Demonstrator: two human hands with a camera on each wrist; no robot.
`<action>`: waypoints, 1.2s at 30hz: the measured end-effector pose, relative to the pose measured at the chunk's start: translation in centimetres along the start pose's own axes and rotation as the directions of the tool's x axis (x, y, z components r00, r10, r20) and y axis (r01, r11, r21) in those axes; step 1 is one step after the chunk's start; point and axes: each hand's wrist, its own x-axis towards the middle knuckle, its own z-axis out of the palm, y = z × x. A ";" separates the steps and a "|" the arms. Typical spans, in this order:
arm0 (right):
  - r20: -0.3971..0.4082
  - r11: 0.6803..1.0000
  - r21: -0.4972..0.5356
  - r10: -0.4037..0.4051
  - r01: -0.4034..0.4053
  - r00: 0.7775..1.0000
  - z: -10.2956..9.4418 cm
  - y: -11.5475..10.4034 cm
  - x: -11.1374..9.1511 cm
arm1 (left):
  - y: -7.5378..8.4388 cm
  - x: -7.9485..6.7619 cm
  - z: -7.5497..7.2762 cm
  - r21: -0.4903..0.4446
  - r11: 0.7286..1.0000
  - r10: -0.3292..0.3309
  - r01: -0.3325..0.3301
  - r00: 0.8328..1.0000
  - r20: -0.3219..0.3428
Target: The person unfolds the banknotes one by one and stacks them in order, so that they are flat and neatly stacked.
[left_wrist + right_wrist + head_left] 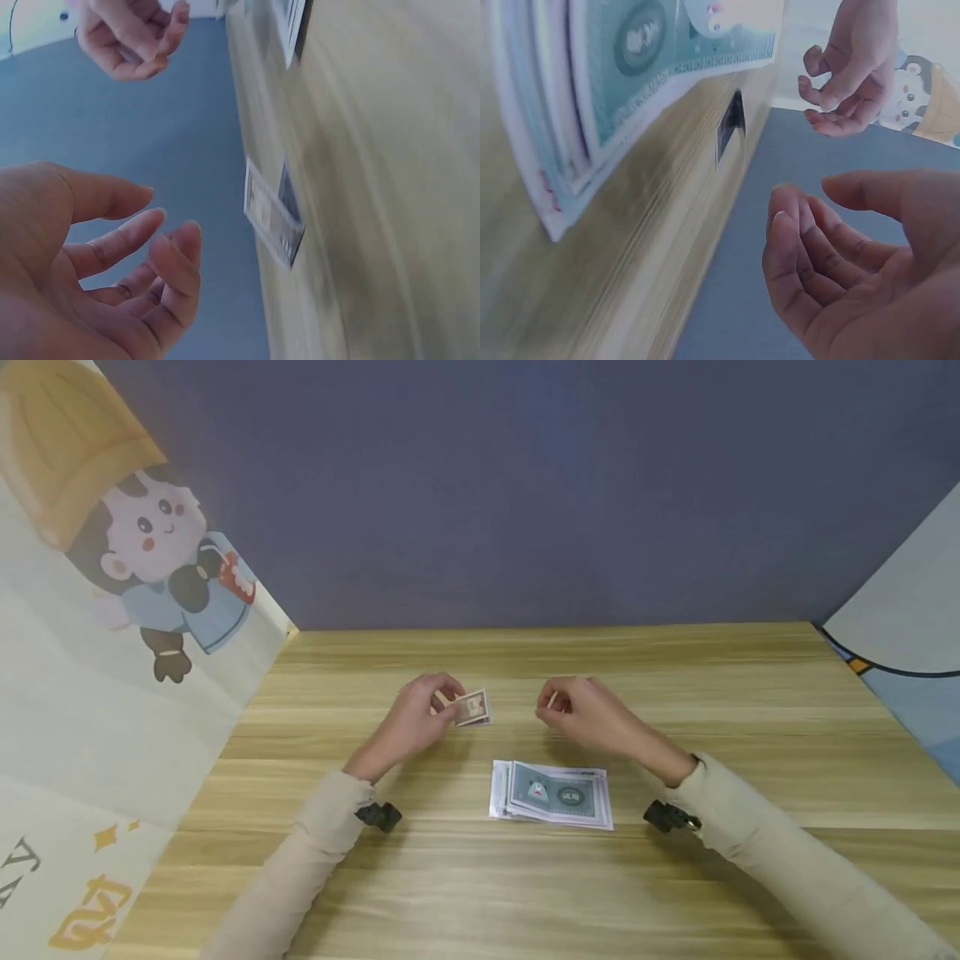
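Note:
A small folded brown paper note [472, 707], like play money, lies toward the far side of the table. Its fold stands partly raised in the left wrist view [274, 214]. My left hand [416, 714] hovers just beside it, thumb and fingers apart, with nothing between them. Across from it, my right hand [592, 714] is held over the table with loosely bent fingers and an empty grasp. Nearer to me, between the two forearms, lies a stack of green and white play banknotes [551, 795]. The top note carries a cartoon figure and a crease down its middle.
The wooden table [450, 893] meets a dark blue panel [525, 493] at its back edge. On the left stands a pale wall [60, 710] with a cartoon child. Black wrist devices [378, 816] sit at both beige cuffs.

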 end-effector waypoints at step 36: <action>0.206 0.980 0.182 0.043 -0.082 0.978 3.0 0.9 6.9 | -2.3 2.7 2.0 0.208 0.978 -0.021 -0.026 0.975 0.220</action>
